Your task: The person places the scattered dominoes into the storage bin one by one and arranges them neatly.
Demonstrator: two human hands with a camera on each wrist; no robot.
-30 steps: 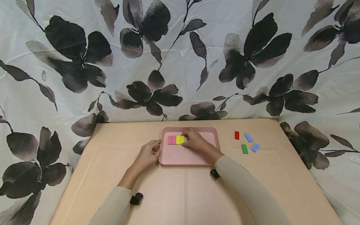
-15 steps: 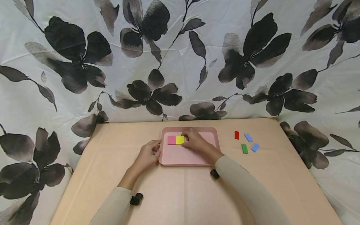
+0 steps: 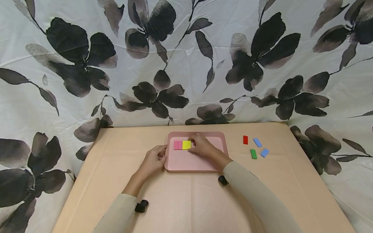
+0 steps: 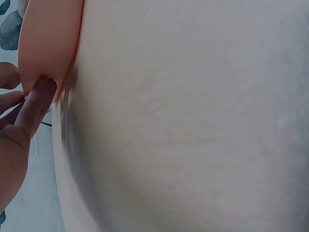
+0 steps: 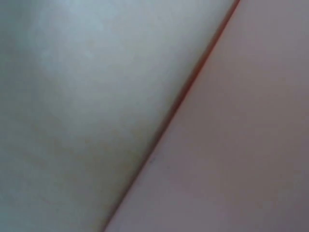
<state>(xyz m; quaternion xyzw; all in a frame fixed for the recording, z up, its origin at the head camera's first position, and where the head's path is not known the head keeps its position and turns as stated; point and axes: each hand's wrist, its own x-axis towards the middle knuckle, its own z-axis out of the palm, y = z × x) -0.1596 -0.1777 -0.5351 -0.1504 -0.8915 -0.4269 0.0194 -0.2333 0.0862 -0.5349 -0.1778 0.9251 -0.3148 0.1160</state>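
Observation:
A pink tray (image 3: 198,163) lies on the table, with a row of pink tiles (image 3: 178,145) and yellow tiles (image 3: 185,145) side by side in it. At the row's right end, my right hand (image 3: 204,147) pinches the last yellow tile between thumb and finger, one at its far edge and one at its near edge. My left hand (image 3: 154,158) holds the tray by its left side. In the left wrist view its thumb (image 4: 41,94) presses on the tray's wall, fingers bent beside it. Only tray and table show in the right wrist view.
Right of the tray, a red tile (image 3: 245,139), a green tile (image 3: 253,154) and two blue tiles, one farther back (image 3: 257,142), lie loose on the tan table (image 3: 175,200). A flowered cloth (image 3: 192,64) hangs behind the table's back edge.

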